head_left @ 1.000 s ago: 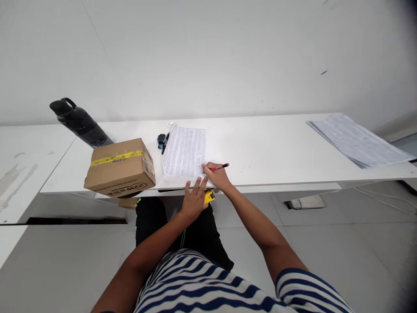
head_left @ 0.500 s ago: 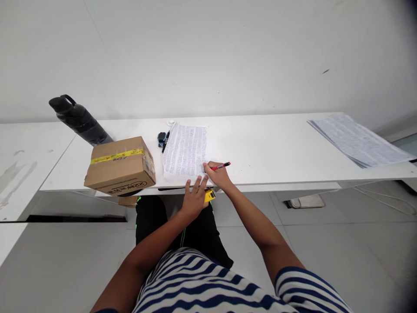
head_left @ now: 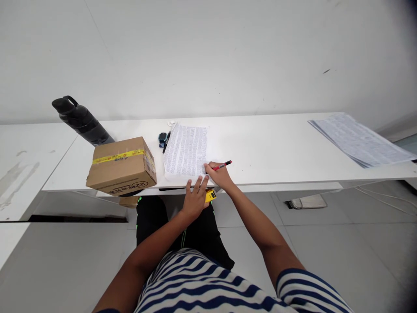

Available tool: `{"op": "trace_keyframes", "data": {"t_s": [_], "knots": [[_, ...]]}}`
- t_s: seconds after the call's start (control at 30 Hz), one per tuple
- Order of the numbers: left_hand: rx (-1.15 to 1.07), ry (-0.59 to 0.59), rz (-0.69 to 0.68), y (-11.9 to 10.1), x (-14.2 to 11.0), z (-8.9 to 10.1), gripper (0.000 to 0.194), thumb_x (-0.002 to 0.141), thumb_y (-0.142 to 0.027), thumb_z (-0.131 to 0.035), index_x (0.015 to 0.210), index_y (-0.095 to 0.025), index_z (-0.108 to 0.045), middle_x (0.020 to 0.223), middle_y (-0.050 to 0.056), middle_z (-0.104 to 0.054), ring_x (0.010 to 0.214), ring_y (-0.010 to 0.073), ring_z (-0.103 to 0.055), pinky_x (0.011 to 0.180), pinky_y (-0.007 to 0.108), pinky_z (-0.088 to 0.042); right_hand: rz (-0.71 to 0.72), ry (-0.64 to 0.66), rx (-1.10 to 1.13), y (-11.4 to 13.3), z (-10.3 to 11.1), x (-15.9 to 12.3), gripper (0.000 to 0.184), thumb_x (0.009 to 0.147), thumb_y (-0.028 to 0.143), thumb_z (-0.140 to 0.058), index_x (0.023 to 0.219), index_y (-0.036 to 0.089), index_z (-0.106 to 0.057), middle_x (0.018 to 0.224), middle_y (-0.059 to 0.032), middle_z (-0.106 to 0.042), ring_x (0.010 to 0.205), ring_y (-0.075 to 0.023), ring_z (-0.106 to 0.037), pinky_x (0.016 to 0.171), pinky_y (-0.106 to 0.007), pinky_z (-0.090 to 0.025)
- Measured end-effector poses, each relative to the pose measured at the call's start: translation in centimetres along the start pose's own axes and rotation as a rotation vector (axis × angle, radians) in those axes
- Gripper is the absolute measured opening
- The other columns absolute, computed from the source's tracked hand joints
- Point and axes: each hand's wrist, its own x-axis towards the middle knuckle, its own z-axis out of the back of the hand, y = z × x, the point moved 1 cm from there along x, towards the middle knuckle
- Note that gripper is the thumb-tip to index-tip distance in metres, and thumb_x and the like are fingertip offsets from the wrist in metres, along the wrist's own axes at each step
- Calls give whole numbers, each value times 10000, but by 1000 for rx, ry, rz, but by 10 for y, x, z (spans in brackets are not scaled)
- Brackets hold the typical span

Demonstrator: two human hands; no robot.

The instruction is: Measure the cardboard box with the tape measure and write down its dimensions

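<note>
A printed sheet of paper lies on the white desk in front of me. My right hand is closed round a red pen, its tip at the sheet's lower right corner. At the sheet's near edge rests my left hand, fingers spread flat on the paper. A small yellow object shows just under that hand, below the desk's edge.
A taped cardboard box sits left of the sheet, overhanging the desk's front edge. Behind it leans a black bottle. A small dark device lies by the sheet's top left. A stack of printed papers is far right.
Almost nothing differs; my right hand with the pen has shifted slightly right along the sheet's bottom lines. My left hand stays put.
</note>
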Motion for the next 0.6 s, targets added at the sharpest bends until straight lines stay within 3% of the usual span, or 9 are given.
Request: {"op": "trace_keyframes", "data": {"t_s": [0.2, 0.37, 0.6], "knots": [[-4, -24, 3, 0, -1, -2, 438, 850, -408, -619, 1216, -174, -678, 1635, 64, -169, 1539, 317, -44, 1222, 619, -122, 3, -2, 9, 0, 1, 0, 437, 847, 442, -543, 516, 236, -344, 508, 32, -425, 540, -131, -413, 550, -295, -336], [-28, -11, 5, 0, -1, -2, 428, 846, -390, -625, 1211, -174, -682, 1635, 62, -180, 1537, 320, -55, 1224, 616, -124, -15, -97, -26, 0, 2, 0, 443, 844, 462, -544, 520, 238, -340, 501, 33, -408, 545, -133, -405, 549, -295, -334], [-49, 0, 0, 0, -1, -1, 447, 836, -386, -641, 1225, -170, -676, 1636, 70, -181, 1537, 325, -67, 1225, 615, -123, -31, -88, -19, 2, 2, -1, 447, 843, 500, -551, 527, 235, -376, 513, 22, -458, 568, -142, -445, 559, -291, -367]]}}
